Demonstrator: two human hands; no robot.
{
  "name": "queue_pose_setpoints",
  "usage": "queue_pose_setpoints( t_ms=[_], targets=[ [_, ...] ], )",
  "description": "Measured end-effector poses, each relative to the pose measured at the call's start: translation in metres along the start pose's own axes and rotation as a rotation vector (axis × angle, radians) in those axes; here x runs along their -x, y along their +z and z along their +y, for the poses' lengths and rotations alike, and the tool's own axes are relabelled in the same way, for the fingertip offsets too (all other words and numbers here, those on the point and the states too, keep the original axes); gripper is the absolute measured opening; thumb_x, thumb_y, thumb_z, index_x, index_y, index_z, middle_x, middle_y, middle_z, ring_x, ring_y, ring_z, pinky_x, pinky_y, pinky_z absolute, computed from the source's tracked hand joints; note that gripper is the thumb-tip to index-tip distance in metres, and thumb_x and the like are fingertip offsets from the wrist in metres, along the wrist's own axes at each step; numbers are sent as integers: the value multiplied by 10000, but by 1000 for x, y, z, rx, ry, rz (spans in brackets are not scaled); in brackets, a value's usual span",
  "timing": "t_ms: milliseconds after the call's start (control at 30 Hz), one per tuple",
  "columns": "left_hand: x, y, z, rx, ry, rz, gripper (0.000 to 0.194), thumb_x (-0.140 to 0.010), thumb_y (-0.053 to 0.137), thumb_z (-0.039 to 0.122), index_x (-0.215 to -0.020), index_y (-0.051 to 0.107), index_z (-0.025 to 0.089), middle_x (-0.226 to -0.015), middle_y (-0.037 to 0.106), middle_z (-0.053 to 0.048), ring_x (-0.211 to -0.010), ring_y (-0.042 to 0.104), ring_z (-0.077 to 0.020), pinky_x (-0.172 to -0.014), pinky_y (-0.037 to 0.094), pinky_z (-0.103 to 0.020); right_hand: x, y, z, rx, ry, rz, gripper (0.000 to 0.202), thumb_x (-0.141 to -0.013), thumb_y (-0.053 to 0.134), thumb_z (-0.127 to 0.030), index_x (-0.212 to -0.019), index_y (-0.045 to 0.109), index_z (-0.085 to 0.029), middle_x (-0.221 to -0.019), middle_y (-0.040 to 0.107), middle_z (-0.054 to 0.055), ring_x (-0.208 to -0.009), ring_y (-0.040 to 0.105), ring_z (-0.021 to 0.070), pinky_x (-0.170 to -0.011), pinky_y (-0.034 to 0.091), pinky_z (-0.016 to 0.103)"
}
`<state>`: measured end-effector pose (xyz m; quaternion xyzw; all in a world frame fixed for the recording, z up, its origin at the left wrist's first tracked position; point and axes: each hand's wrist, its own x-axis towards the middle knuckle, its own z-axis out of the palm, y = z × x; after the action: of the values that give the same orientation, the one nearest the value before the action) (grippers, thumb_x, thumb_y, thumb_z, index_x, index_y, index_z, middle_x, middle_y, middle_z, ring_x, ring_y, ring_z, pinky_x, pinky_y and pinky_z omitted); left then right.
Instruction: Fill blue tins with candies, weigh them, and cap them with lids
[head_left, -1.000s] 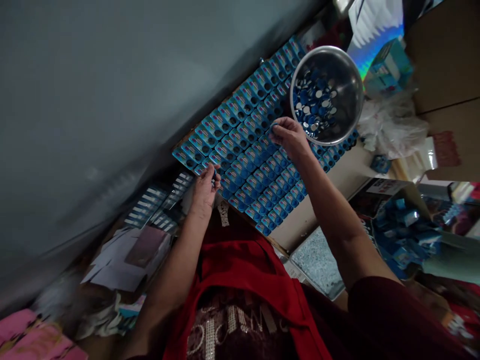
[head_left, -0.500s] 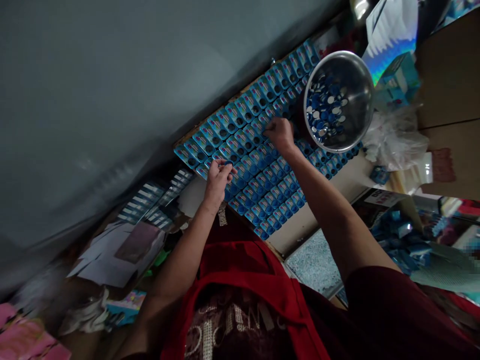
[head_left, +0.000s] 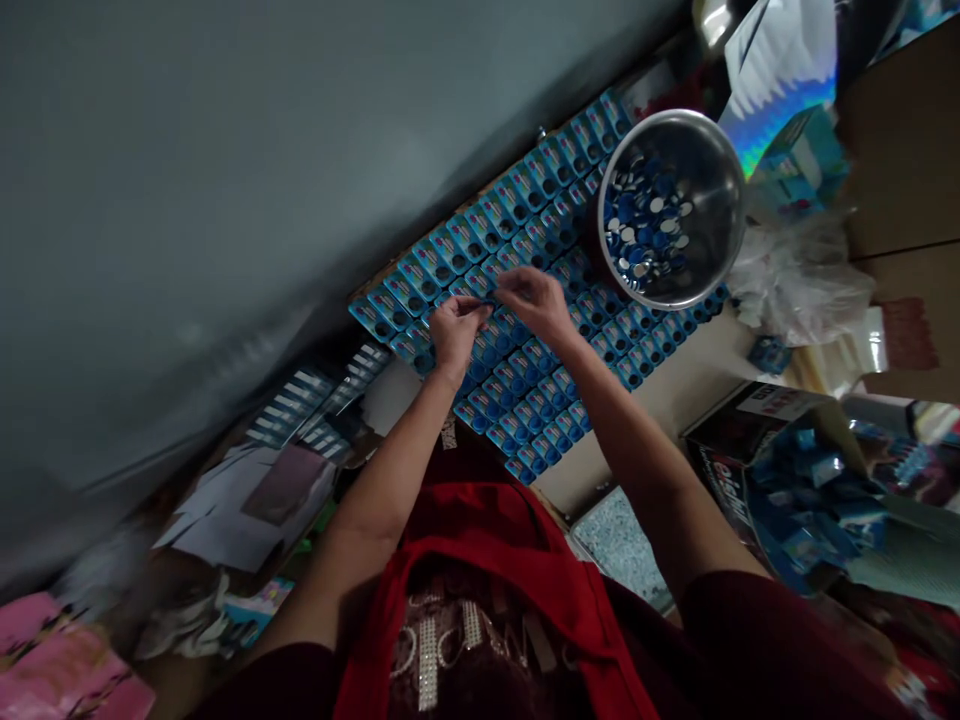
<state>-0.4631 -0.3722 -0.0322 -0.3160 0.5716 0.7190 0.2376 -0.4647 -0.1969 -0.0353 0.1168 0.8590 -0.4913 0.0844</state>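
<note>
Rows of small blue cards point(head_left: 495, 215), many with a round spot at one end, cover the board in front of me. My left hand point(head_left: 454, 332) is closed over the middle rows, with a small blue disc point(head_left: 486, 303) at its fingertips. Close beside it, my right hand point(head_left: 536, 303) has its fingers drawn into a pinch, the tips nearly meeting the left ones. Whatever lies between the right fingers is too small and blurred to make out. A steel bowl point(head_left: 720, 240) right of my hands holds loose blue and white discs point(head_left: 645, 225).
A grey wall point(head_left: 225, 150) runs along the board's far side. Stacked packs point(head_left: 289, 405) and papers point(head_left: 232, 510) lie left. To the right are clear plastic bags point(head_left: 795, 275) and a box of blue packets point(head_left: 814, 490). A tray of pale bits point(head_left: 619, 535) sits below the board.
My right hand has come left and nearer to me, away from the cards by the bowl, to meet my left hand. My left hand has shifted slightly right and up.
</note>
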Motion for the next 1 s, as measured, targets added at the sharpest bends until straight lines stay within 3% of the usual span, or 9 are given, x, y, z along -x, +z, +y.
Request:
queue_pose_setpoints(
  t_ms=[100,200,333,467,567,633,767,900,1000],
  targets=[
    [5,1,-4,-17,-110,-70,196,-865,967,93,-834,800,190,-709,747,32,-617,681,-113,-609,460,-207,37,12,5,-396,185,-74,537,-786,938,-678,-1054,881,-217,-957,884,57,-874,841,245,-847,718,383],
    [13,-2,-4,-32,-216,-154,114,-936,955,145,-888,854,167,-759,799,-18,-582,673,-94,-561,443,-184,47,7,15,-464,321,4,467,-717,919,-578,-998,889,-206,-862,856,38,-774,810,234,-783,707,378],
    [15,-9,5,139,-345,-200,191,-1134,829,307,-999,869,177,-950,878,-58,-676,755,-93,-613,536,-165,20,-8,16,-34,188,151,204,-826,821,-346,-944,910,-206,-868,842,46,-856,818,266,-885,689,402],
    [8,-15,17,328,-397,-206,306,-1237,646,351,-1121,859,165,-1070,907,-92,-947,880,-176,-919,693,-263,-25,-7,6,449,82,104,141,-858,786,-165,-934,892,-217,-1028,880,75,-1073,831,324,-1038,672,450],
    [2,-21,19,374,-389,-222,312,-1250,580,327,-1243,845,163,-1149,919,-107,-1182,895,-238,-1139,692,-367,-53,-1,9,594,129,0,26,-927,844,-225,-907,829,-220,-988,846,74,-1110,823,352,-1034,676,490],
    [-1,-26,17,393,-384,-255,343,-1258,543,348,-1287,833,167,-1192,922,-117,-1301,875,-271,-1219,673,-424,-68,-1,17,612,148,-61,246,-1007,872,-388,-870,776,-208,-937,797,75,-1122,826,363,-1027,677,510],
    [-3,-35,8,418,-351,-313,298,-1176,584,234,-1372,804,190,-1255,922,-104,-1438,824,-287,-1316,618,-484,-86,-6,24,582,91,-110,476,-1095,792,-620,-873,740,-202,-912,754,64,-1121,817,339,-995,674,485],
    [1,-42,3,359,-302,-368,615,-880,647,-12,-1433,801,208,-1411,896,-85,-1543,760,-284,-1421,509,-516,-62,-9,-2,682,108,-129,121,-985,883,-283,-1057,820,-210,-1051,819,83,-1109,785,333,-1019,631,466],
    [3,-46,0,329,-283,-397,611,-821,665,-18,-1363,839,204,-1452,881,-98,-1601,713,-296,-1439,482,-516,-15,1,-24,601,-2,-108,196,-1014,765,-186,-1185,860,-200,-1122,823,100,-1073,769,300,-999,596,414]
  ],
)
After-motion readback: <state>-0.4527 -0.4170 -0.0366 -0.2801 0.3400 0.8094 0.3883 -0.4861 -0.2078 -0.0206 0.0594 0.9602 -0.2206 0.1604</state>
